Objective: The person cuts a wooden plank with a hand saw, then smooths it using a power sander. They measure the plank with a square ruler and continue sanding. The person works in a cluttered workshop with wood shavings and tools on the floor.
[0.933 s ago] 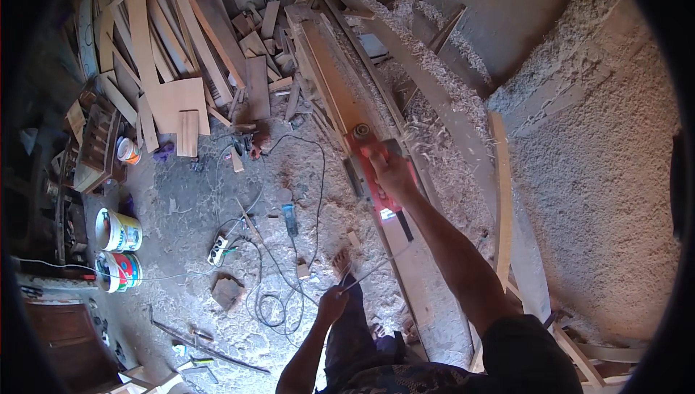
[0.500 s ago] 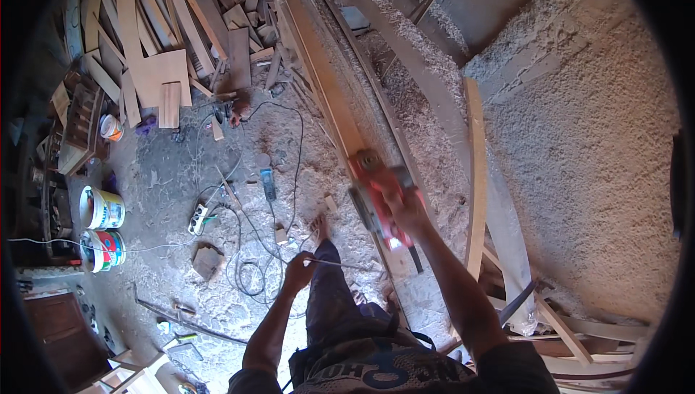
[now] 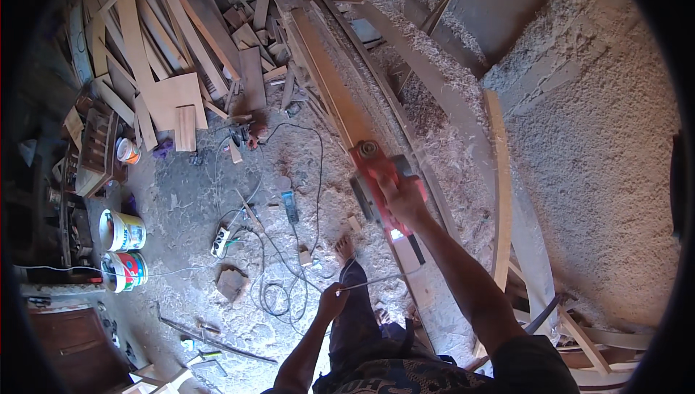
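Observation:
My right hand (image 3: 404, 200) is wrapped round the handle of a red electric planer (image 3: 371, 175). The planer sits on a long, narrow wooden board (image 3: 327, 66), which runs away from me toward the far left and lies on a dusty wooden support. Lower and to the left, my left hand (image 3: 331, 303) is closed on a thin grey cord (image 3: 378, 280), lifted off the floor and stretching right toward the planer's rear. What the planer's underside touches is hidden by its body.
Shavings cover the floor and heap up at right beside curved planks (image 3: 502, 191). Left of the board lie a blue angle grinder (image 3: 290, 207), coiled cables (image 3: 279, 300) and a white power strip (image 3: 220, 242). Paint buckets (image 3: 124, 272) stand far left; offcuts (image 3: 250, 79) pile up at the back.
The planer and my right hand have slid forward along the board, away from me. My left hand keeps its hold on the cord. The whole view has shifted slightly.

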Action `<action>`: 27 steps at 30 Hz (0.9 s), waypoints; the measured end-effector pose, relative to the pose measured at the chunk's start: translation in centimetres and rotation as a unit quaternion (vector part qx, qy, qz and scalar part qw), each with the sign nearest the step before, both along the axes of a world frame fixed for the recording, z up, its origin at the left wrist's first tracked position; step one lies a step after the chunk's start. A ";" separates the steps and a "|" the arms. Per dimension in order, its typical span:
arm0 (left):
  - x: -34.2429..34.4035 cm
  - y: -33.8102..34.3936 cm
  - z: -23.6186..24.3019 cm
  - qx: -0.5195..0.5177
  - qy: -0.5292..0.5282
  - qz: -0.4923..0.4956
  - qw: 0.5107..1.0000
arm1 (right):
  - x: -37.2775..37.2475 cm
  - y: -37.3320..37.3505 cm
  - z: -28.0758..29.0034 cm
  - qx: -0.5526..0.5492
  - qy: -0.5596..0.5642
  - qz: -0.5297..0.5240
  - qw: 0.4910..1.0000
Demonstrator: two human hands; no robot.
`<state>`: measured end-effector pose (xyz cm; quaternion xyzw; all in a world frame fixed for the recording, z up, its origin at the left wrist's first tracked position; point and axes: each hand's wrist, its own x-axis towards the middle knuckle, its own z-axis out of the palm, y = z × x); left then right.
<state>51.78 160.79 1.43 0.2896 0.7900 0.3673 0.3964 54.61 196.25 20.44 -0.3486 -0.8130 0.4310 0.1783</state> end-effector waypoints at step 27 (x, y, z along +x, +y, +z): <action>8.9 -4.8 3.9 0.062 -0.001 -0.252 0.966 | 29.3 -21.4 3.9 -0.101 -0.057 -0.031 0.993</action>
